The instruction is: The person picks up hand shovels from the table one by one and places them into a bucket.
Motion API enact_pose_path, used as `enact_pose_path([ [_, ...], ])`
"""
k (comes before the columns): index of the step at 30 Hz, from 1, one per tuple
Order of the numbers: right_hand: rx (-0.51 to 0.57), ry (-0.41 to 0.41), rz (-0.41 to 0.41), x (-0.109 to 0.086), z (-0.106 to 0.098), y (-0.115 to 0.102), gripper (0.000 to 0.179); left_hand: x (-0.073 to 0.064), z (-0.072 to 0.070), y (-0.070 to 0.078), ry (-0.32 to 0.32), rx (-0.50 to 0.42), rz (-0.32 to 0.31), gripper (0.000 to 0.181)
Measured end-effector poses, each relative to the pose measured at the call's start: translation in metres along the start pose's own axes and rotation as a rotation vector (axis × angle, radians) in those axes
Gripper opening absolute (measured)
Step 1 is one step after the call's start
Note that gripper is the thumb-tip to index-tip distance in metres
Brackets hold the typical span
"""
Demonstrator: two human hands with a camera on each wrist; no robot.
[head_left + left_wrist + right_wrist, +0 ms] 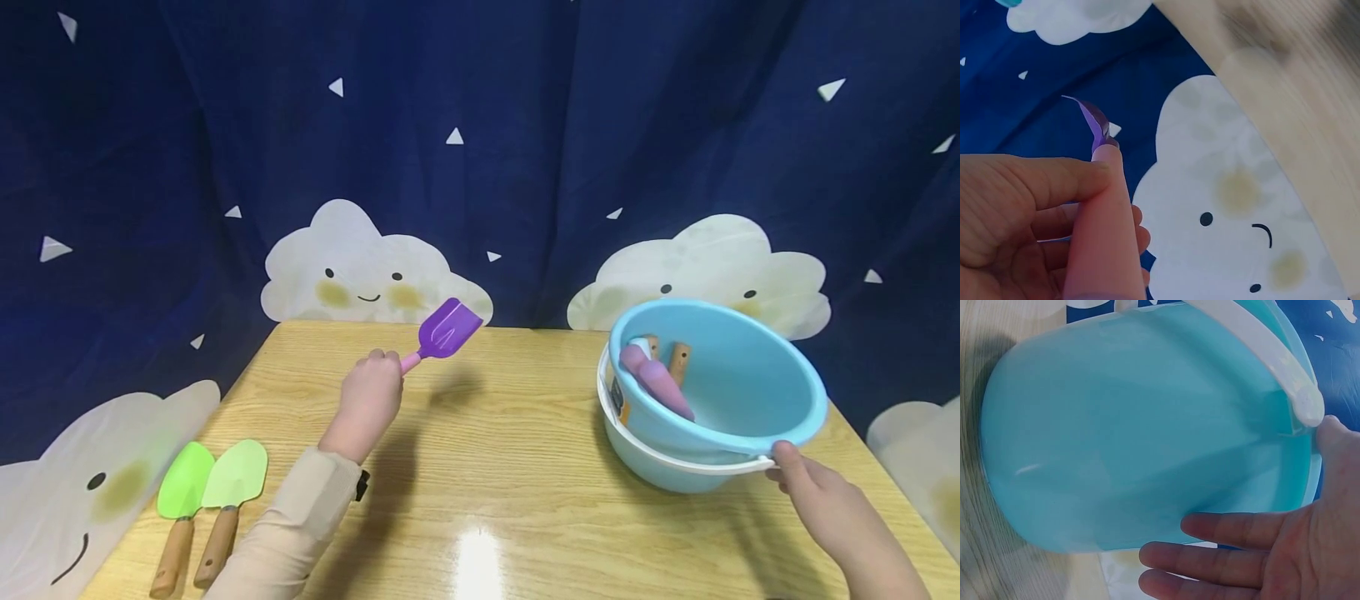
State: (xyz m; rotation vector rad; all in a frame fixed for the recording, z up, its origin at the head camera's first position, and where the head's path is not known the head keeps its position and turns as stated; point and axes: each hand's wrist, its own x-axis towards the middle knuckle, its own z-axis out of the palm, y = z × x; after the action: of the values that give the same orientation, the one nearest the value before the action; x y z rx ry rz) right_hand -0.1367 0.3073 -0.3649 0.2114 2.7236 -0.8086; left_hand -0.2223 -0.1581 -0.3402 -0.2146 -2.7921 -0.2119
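My left hand (372, 400) grips the pink handle (1107, 228) of a toy shovel with a purple blade (448, 328), raised over the table. In the left wrist view the thumb lies along the handle and the fingers wrap behind it. At the right stands a light blue bucket (750, 375) with a white carrying handle (1272, 356). My right hand (821, 500) holds its near right rim, thumb at the edge beside the handle joint. The other fingers stretch along the outer wall. Inside the bucket are pink-purple handles (663, 387) and wooden handles (679, 362); their tool heads are hidden.
Two small trowels with wooden handles lie side by side at the left table edge, one with a bright green blade (185, 481), one with a pale green blade (236, 475). A dark blue curtain (525, 167) with clouds hangs behind the wooden table (510, 467).
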Motion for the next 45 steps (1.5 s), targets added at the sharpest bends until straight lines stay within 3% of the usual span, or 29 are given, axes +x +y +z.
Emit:
enact_pose_path([
  [15,0.005,0.01,-0.007,0.001,-0.001,-0.001,0.077,0.011,-0.009,0.028,0.028,0.009,0.078,0.008],
  [26,0.008,0.02,-0.028,0.001,0.002,0.003,0.075,0.015,-0.013,0.047,0.069,0.078,0.13,0.01],
  [45,-0.001,0.0,0.016,0.0,0.0,0.0,0.078,0.025,-0.021,0.066,0.122,0.038,0.181,0.006],
])
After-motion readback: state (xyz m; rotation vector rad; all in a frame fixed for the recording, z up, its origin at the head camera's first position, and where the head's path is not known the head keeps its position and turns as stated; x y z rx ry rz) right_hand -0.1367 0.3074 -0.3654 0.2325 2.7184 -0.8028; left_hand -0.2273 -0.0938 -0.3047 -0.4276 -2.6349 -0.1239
